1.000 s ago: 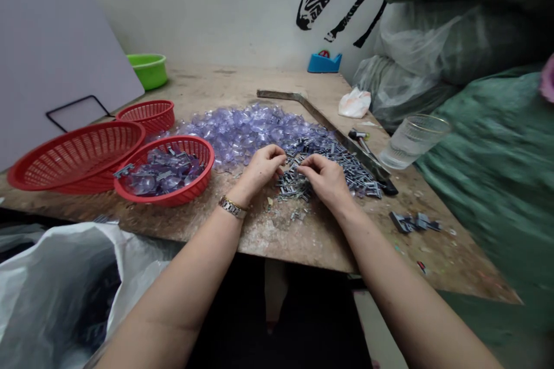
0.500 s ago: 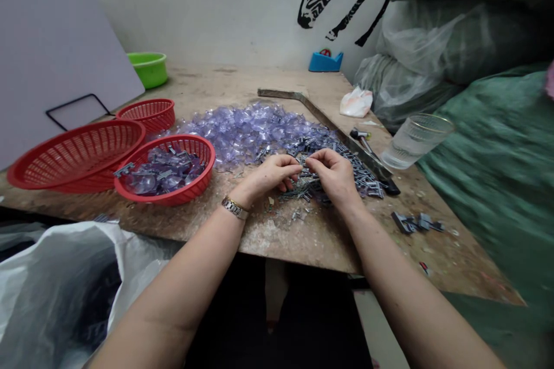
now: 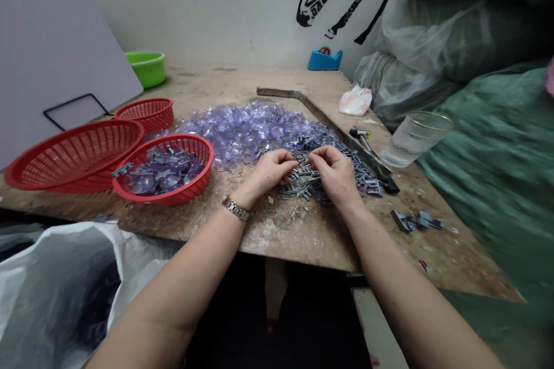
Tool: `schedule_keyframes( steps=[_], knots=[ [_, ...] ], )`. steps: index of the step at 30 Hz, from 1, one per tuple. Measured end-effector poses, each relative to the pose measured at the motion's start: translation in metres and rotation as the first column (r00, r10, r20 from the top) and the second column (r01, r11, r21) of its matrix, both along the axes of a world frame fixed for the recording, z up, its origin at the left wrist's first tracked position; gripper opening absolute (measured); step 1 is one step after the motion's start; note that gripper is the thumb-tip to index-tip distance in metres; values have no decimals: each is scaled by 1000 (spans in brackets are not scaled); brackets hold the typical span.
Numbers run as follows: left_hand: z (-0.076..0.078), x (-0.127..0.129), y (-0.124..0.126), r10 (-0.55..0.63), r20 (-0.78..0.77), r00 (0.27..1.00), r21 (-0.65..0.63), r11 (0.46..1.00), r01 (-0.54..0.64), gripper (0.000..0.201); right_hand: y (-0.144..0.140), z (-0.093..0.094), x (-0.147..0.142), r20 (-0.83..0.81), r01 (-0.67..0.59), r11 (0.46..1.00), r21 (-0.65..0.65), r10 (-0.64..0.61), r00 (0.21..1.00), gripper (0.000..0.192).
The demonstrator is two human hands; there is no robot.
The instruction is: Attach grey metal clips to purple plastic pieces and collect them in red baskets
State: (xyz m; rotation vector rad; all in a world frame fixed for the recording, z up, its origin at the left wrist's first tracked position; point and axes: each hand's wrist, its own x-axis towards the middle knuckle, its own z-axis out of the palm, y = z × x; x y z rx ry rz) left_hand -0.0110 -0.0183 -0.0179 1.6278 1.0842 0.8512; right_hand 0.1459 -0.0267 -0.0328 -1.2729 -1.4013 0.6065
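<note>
Two bare forearms reach over the near edge of a worn wooden surface (image 3: 208, 89); the left hand (image 3: 270, 170) and right hand (image 3: 335, 173) meet above a pile of small grey metal clips (image 3: 303, 184), fingers curled narrow and pinching tiny pieces, too small to identify; a heap of clear purple plastic parts (image 3: 246, 130) lies just behind the clips, mid-surface; near the left edge a red basket (image 3: 167, 172) holds more such parts, beside two other red baskets (image 3: 75, 153); a drinking glass (image 3: 413, 138) stands near the right edge; a green bowl (image 3: 147, 67) sits at the far left corner.
</note>
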Motion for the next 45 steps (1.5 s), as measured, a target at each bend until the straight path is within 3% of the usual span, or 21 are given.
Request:
schedule_keyframes(
  steps=[3,6,9,13,17,20,24,27,34,38,42,45],
  knots=[
    [-6,2,5,67,-141,988,235,971,-32,16,-2,0,-1,91,-32,999,-25,35,995,20],
    [-12,5,7,123,-270,955,470,883,19,15,-2,-1,-3,133,-52,998,-46,58,989,22],
    [-16,8,6,142,-351,925,573,814,92,15,-1,-2,-3,106,-46,998,-49,51,993,23],
    [-16,7,7,122,-385,915,577,805,136,13,0,-3,-2,79,-21,999,-34,24,997,20],
    [-15,2,12,230,-377,897,555,832,20,17,1,-2,0,-9,9,999,-36,-9,1000,18],
    [-14,-2,14,312,-452,836,526,850,-33,17,3,-1,2,-91,21,999,-47,-25,996,16],
    [-14,-3,12,311,-606,732,483,875,28,20,5,-1,4,-92,27,999,-40,-30,995,16],
    [-16,-2,11,316,-647,694,474,880,40,23,5,-3,4,-54,37,999,-39,-39,998,16],
    [-21,-6,19,191,-525,829,445,892,76,19,8,-9,8,33,45,999,12,-45,998,14],
    [-21,-12,23,221,-513,829,426,904,23,18,8,-10,9,66,50,999,22,-51,996,13],
    [-20,-16,23,177,-555,813,377,925,56,13,6,-7,8,98,55,998,13,-56,994,13],
    [-18,-16,22,253,-555,793,439,898,20,19,5,-6,7,112,58,998,4,-59,992,14]
  ],
)
